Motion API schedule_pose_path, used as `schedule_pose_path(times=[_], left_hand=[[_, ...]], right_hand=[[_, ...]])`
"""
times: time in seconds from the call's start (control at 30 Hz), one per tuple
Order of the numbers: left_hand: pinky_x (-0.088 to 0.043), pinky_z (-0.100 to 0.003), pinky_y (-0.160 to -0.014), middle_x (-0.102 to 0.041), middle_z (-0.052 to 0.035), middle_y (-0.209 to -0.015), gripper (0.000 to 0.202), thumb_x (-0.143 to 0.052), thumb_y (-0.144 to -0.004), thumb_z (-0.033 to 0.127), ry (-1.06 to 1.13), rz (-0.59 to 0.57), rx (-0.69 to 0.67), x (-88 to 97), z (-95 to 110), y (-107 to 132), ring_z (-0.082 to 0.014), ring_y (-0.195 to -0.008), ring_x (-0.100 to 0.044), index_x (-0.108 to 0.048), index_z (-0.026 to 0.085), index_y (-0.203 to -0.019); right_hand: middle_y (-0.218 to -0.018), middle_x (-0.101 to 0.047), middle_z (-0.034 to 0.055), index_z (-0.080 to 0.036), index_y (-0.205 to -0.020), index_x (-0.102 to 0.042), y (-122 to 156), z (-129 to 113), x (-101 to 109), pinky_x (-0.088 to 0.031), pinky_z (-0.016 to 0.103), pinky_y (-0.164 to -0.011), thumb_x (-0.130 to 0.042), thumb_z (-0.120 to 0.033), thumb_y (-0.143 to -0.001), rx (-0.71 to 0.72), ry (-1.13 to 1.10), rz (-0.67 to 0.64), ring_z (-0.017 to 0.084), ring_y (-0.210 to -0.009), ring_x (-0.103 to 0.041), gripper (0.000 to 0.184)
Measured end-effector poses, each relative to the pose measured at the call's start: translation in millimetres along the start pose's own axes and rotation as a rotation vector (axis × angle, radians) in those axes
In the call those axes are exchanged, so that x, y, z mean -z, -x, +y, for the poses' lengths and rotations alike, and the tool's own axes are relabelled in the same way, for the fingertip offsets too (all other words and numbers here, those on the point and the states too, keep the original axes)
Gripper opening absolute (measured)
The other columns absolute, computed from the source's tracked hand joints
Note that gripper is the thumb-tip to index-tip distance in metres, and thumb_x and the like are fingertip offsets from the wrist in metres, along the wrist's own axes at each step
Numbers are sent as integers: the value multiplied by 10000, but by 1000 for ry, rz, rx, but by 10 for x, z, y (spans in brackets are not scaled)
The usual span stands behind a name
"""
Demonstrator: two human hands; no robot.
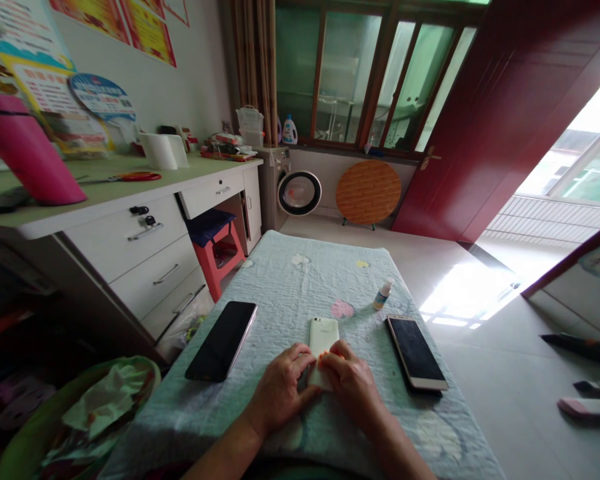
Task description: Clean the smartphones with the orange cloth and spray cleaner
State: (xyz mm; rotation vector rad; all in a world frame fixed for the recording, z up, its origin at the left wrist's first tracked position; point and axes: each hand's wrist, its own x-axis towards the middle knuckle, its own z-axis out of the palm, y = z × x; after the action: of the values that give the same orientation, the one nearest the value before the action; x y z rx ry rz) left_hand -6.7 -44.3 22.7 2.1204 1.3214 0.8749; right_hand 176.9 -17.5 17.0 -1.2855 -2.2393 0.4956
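A white phone (pixel 325 331) lies with its back up on the cloth-covered table, its camera end pointing away from me. My left hand (pixel 281 380) grips it along the left edge, fingers bent and thumb near its lower end. Pressed against the phone's back, my right hand (pixel 353 373) is closed on a small orange piece (pixel 323 358), mostly hidden by the fingers; its kind I cannot make out. To the left lies a dark-screened phone (pixel 222 341). A gold-framed phone (pixel 416 351) rests on the right, below a small white spray bottle (pixel 383 294).
A pale blue quilted cloth (pixel 280 280) covers the table. Left of it stand a red stool (pixel 220 260), a desk (pixel 130 260) and a green bin (pixel 150 383) with crumpled paper. Beyond are a washing machine with its door open (pixel 300 193) and a round wooden tabletop (pixel 369 192).
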Motion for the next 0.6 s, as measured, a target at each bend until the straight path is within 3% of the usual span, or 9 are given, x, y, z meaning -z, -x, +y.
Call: schedule_pose_path(times=[0.13,0.27,0.43,0.6], left_hand=[[-482,-362,-937,-619,-75,-1172,245,-658,-868,391,-31,27,1,-33,-25,5,-252,-1064,-599,-644,221,-1044],[-476,-383,-957,-642,-84,-1168,286,-659,-866,415,-58,35,-8,-39,-31,-9,-264,-1068,-605,-650,218,-1074],[-480,-412,-941,-643,-99,-1176,370,-669,-844,493,-96,3,6,-29,-19,-15,-291,-1063,-607,-662,211,-1083],[-476,-401,-946,-639,-90,-1197,354,-686,-838,424,-157,5,20,-48,-21,-34,-285,-1065,-609,-634,216,-1120]], right_hand=[[-813,-563,9,-227,-755,-688,34,-86,154,-390,222,-614,-488,-225,-945,39,-109,-121,111,-655,-541,276],[-809,-566,4,-218,-726,-687,-62,-49,227,-372,222,-605,-506,-191,-919,37,-106,-155,105,-652,-534,266],[-859,-563,13,-220,-780,-710,-425,164,223,-375,227,-634,-536,-141,-878,9,4,-97,117,-706,-537,214],[-884,-543,26,-202,-792,-704,-695,344,178,-405,237,-694,-557,-109,-860,-16,25,-4,129,-759,-538,187]])
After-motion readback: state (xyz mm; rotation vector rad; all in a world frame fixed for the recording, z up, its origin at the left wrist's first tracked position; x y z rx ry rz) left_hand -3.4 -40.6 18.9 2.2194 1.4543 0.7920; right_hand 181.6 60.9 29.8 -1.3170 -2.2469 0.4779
